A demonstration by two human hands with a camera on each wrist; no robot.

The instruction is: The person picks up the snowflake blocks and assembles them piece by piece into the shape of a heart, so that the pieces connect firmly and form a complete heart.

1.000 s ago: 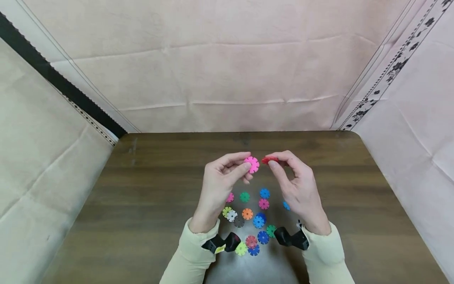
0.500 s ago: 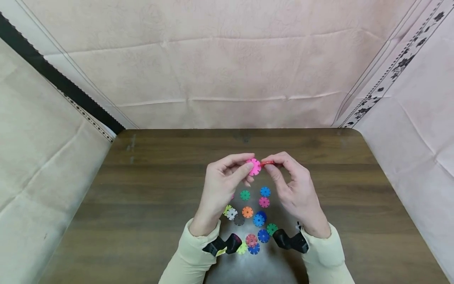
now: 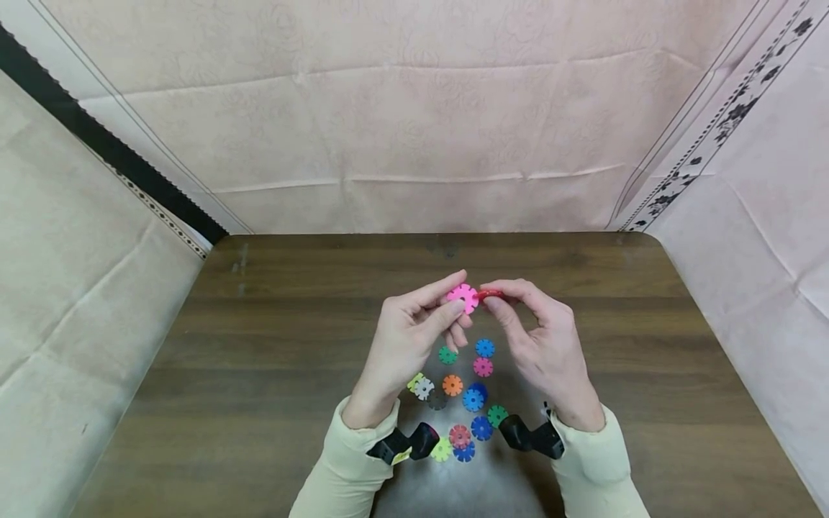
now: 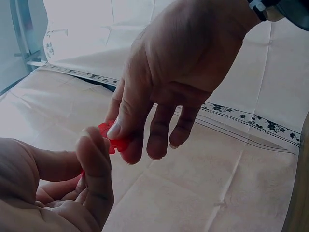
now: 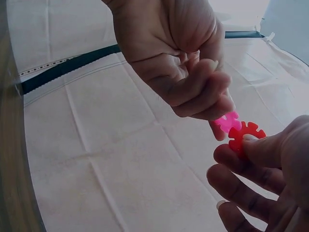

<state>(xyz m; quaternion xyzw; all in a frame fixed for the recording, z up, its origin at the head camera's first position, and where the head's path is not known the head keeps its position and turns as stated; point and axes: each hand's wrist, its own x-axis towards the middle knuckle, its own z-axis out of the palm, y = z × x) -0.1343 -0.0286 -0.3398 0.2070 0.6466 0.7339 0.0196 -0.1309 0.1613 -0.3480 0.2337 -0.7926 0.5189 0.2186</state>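
Observation:
My left hand (image 3: 411, 331) pinches a pink interlocking disc (image 3: 465, 293) with notches around its rim, thumb on its near face and index finger stretched out behind. Facing it, my right hand (image 3: 544, 342) grips a red interlocking disc (image 3: 490, 293) between thumb and fingertips. The red disc is seen edge-on from the head, roughly square to the pink one, and the two rims meet. From the right wrist, the red disc (image 5: 253, 129) overlaps the pink disc (image 5: 227, 122). In the left wrist view, fingers hide the pink disc, while part of the red disc (image 4: 119, 144) shows.
Below the hands, several more notched discs lie on the wooden table (image 3: 272, 403), among them an orange disc (image 3: 452, 385), a green disc (image 3: 497, 415) and a white disc (image 3: 424, 389). Pale cloth (image 3: 414, 129) hangs behind the table's far edge.
The hands have drawn together, bringing the red disc from beside the pink one to its rim. The left index finger has straightened upward, and the pink disc has shifted slightly right.

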